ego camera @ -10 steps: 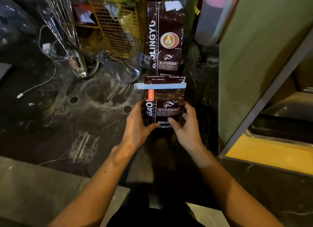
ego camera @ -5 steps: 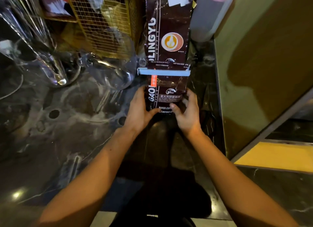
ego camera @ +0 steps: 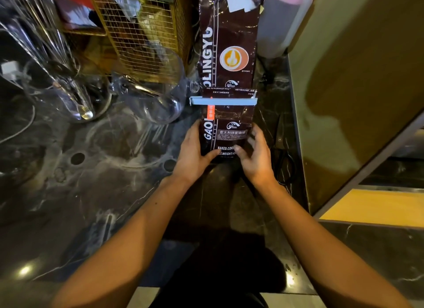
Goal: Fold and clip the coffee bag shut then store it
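The dark brown coffee bag [ego camera: 229, 133] stands upright on the black marble counter, its top folded over and held by a light blue clip [ego camera: 223, 101]. It sits right in front of a taller, matching coffee bag [ego camera: 229, 43] that stands at the back. My left hand [ego camera: 193, 151] grips the bag's left side with the thumb on its front. On the right side, my right hand [ego camera: 257, 156] has its thumb on the front; its fingers are blurred at the bag's edge.
A glass pitcher [ego camera: 160, 89] and a yellow wire basket [ego camera: 142, 32] stand left of the bags. A whisk in a metal cup [ego camera: 73, 96] is farther left. A pink-lidded container [ego camera: 282, 20], black scissors [ego camera: 284, 165] and an olive panel [ego camera: 355, 78] close the right side.
Both hands have pushed the clipped bag back across the counter until it stands against the taller bag. The right hand's fingers have loosened slightly.
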The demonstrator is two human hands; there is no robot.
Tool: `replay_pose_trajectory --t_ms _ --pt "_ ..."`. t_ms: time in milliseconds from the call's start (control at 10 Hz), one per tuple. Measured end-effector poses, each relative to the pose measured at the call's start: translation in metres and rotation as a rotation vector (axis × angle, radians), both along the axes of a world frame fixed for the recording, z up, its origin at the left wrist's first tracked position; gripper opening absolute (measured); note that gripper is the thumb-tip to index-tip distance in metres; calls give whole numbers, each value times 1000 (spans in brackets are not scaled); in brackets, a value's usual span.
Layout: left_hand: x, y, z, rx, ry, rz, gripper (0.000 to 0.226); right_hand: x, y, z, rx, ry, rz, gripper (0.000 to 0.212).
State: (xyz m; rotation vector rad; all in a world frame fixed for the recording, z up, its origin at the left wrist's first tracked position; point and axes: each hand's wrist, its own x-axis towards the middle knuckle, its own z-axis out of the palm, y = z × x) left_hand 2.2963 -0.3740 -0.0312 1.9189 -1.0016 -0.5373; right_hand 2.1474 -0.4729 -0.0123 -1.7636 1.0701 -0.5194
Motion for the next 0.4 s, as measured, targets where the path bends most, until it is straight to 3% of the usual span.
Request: replay_pose_trajectory --t_ms 400 --pt "-5 27 26 -119 8 -82 77 -12 31 27 -67 -78 -88 68"
